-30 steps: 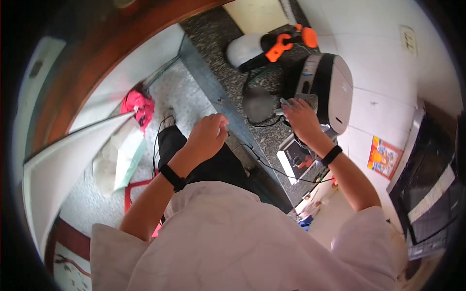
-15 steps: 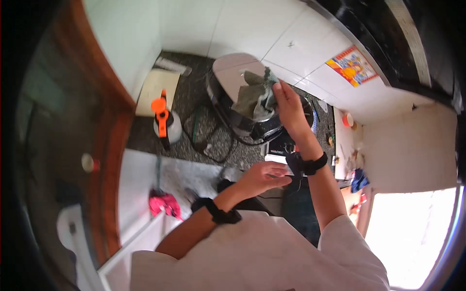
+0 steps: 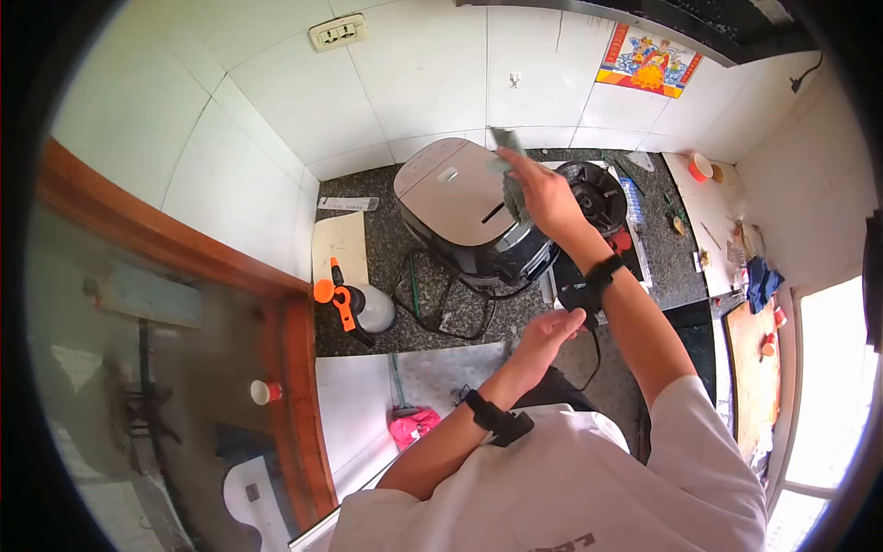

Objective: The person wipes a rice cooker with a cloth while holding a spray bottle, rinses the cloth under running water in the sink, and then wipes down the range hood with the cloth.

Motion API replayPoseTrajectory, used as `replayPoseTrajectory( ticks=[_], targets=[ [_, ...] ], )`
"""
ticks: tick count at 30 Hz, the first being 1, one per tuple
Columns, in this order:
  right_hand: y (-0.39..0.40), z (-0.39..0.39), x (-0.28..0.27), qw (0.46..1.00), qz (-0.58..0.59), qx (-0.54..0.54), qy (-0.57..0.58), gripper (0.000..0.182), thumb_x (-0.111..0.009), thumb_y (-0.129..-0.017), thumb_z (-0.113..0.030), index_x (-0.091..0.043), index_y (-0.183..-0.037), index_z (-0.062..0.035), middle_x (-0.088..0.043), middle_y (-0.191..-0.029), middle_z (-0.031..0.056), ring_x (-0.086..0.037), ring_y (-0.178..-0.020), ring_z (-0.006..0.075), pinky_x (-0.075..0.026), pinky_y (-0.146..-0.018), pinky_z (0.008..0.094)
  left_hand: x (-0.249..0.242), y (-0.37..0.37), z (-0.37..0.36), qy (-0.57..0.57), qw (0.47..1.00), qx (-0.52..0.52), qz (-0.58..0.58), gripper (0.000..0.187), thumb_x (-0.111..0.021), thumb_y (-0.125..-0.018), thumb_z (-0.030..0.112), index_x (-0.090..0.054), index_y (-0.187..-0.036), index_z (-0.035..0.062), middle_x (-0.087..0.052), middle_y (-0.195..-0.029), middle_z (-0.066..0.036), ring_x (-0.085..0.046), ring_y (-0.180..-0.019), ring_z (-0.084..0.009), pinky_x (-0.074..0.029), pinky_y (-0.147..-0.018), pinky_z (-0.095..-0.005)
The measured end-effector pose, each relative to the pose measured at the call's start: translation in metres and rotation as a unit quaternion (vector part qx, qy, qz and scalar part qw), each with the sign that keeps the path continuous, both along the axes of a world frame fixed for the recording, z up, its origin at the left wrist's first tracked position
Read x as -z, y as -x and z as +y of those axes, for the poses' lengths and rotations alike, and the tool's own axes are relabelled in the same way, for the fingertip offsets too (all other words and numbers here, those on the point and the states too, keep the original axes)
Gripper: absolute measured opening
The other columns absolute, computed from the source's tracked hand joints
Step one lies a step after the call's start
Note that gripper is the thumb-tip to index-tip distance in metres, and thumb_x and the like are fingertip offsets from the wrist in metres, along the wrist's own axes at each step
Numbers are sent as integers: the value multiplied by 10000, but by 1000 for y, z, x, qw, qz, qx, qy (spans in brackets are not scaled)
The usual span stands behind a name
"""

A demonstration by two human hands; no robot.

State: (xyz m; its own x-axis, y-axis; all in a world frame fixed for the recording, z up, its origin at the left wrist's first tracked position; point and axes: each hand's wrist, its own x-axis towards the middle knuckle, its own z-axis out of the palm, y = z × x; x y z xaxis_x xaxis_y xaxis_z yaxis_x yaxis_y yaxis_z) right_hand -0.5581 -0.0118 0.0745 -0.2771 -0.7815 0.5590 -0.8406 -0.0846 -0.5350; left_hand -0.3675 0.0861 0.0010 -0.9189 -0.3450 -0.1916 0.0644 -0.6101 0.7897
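Note:
A grey-green cloth (image 3: 513,189) is gripped in my right hand (image 3: 549,204), over the right side of a rice cooker (image 3: 451,198). The cooker has a shiny pinkish-grey lid and a black body, and it stands on a dark speckled counter. Part of the cloth hides behind my fingers. My left hand (image 3: 543,348) hovers in front of the counter near my waist, fingers loosely stretched and nothing visible in them.
Left of the cooker stands a spray bottle (image 3: 372,308) with an orange trigger, beside a pale board (image 3: 338,247). A black cord (image 3: 441,324) lies on the counter (image 3: 368,235). To the right is a gas burner (image 3: 589,198). A range hood (image 3: 644,23) hangs above.
The view has tilted up and turned, showing more wall. The cloth, spread across the lid before, now bunches at its right side under my right hand. My left hand stays low.

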Motion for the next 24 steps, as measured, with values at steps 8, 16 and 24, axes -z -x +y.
replayPoseTrajectory(
  ticks=[8, 16, 24],
  targets=[
    [28, 3, 36, 989, -112, 37, -84, 589, -602, -933, -49, -374, -1474, -100, -643, -1194, 267, -629, -1044, 464, -546, -830, 514, 24, 28, -29, 157, 983, 31, -88, 440, -689, -959, 191, -582, -1322, -32, -649, -1277, -130, -580, -1239, -183, -437, -1068, -321],
    [36, 21, 107, 984, 159, -71, -41, 477, -632, -945, -283, -552, -1375, -93, -541, -1445, 115, -442, -1410, 295, -320, -1188, 490, -41, 1, -109, 289, 941, -30, -174, 299, -593, -1022, 195, -605, -1211, -38, -715, -1076, -143, -685, -1005, -183, -513, -906, -294],
    [114, 7, 146, 991, -79, 9, -108, 423, -594, -965, -183, -541, -1346, -8, -579, -1349, 214, -506, -1318, 373, -456, -1064, 481, -25, 56, -197, 653, 694, -131, -274, 325, -624, -969, 208, -587, -1201, -16, -605, -1260, -213, -576, -1191, -342, -443, -1012, -437]
  ],
)
